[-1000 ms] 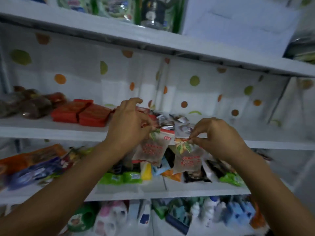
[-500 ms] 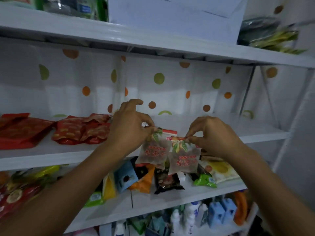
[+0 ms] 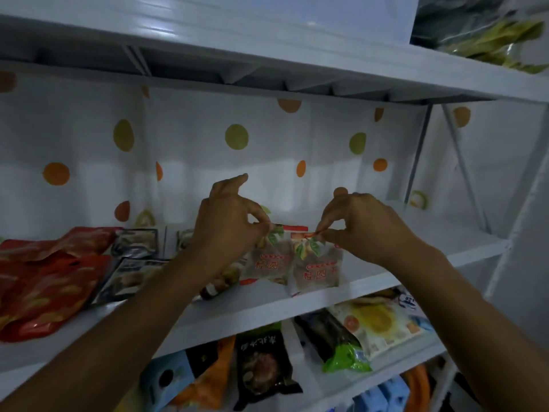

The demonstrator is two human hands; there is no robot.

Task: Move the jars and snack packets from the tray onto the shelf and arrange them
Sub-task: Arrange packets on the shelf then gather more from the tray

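Observation:
My left hand (image 3: 228, 224) pinches the top edge of a clear snack packet (image 3: 269, 261) with red print and green leaves. My right hand (image 3: 361, 226) pinches the top of a second, matching snack packet (image 3: 319, 269). Both packets stand side by side with their bottoms on the white middle shelf (image 3: 371, 281), the right one slightly in front. No tray or jars are in view.
Red packets (image 3: 44, 286) and dark foil packets (image 3: 133, 263) lie on the same shelf to the left. A dotted white backing (image 3: 237, 138) closes the rear. The lower shelf holds mixed packets (image 3: 377, 322); blue bottles (image 3: 386, 394) stand below. The shelf's right part is bare.
Both hands carried the two packets up and to the right, from in front of the lower shelf onto the middle shelf. The view shifted right along the shelving.

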